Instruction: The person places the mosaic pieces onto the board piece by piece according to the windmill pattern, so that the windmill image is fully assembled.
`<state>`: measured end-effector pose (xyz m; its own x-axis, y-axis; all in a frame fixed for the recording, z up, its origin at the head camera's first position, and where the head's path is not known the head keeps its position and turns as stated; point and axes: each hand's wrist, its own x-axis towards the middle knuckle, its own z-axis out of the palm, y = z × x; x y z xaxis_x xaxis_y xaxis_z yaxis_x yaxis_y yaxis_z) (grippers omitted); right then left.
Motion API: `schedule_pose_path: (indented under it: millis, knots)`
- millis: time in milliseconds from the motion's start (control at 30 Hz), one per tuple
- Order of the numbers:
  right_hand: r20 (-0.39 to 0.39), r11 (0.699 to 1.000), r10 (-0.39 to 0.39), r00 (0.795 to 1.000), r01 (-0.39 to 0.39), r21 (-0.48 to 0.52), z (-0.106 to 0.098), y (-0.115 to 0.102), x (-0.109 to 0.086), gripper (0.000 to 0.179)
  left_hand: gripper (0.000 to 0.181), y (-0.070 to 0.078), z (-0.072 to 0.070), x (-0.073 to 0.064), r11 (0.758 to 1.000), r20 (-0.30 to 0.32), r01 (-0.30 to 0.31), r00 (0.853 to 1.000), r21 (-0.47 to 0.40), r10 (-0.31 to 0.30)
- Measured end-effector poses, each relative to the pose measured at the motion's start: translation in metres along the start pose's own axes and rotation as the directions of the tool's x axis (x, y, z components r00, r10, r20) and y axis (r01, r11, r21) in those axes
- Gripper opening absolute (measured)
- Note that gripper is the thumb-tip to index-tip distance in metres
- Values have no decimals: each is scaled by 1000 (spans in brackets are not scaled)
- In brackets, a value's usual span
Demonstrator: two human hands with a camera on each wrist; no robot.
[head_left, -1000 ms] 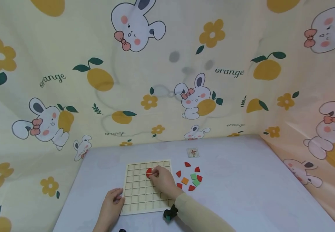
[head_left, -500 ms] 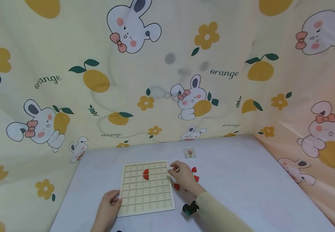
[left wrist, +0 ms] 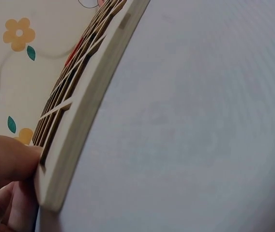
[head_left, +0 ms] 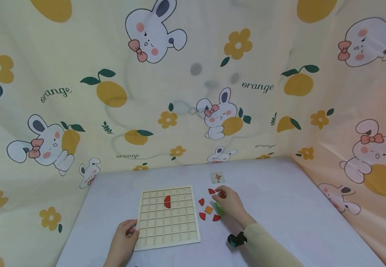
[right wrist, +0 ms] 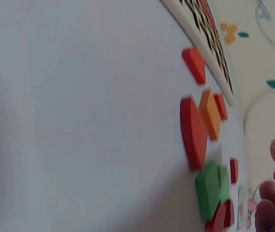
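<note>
A pale, square grid board [head_left: 167, 226] with raised dividers lies flat on the tabletop [head_left: 280, 207]. Toward its 12 o'clock, two red quarter-circle tiles [head_left: 167, 202] sit in neighbouring cells, together forming a half-disc. Off the board's 3 o'clock edge lies an orange square tile [head_left: 208, 210]; around it, loose red quarter-circles [head_left: 202, 216] show at about 12, 10, 8 and 4 o'clock, and green tiles [right wrist: 208, 191] at 3. The right wrist view shows two more red tiles beside the green.

The left hand [head_left: 123, 237], at the board's 8 o'clock, has its fingers loosely bent, touching the edge. The right hand [head_left: 231, 203] is over the loose tiles, fingers bent with a narrow gap at the tips, nothing seen between them.

At 2 o'clock from the board lies a small card [head_left: 218, 177] printed with a reddish figure. Behind, the bunny-patterned curtain [head_left: 179, 78] reads "orange" in dark script.
</note>
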<state>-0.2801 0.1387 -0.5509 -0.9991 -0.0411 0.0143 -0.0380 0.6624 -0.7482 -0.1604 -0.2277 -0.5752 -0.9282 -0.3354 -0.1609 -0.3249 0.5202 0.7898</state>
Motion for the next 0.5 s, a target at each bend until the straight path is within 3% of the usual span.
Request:
schedule_pose_path:
  millis: [500]
  knots:
    - [10,991,130,991,-130,27,-17,29,2,31,45,-2,0,0,1000,2,-13,1000,-8,13]
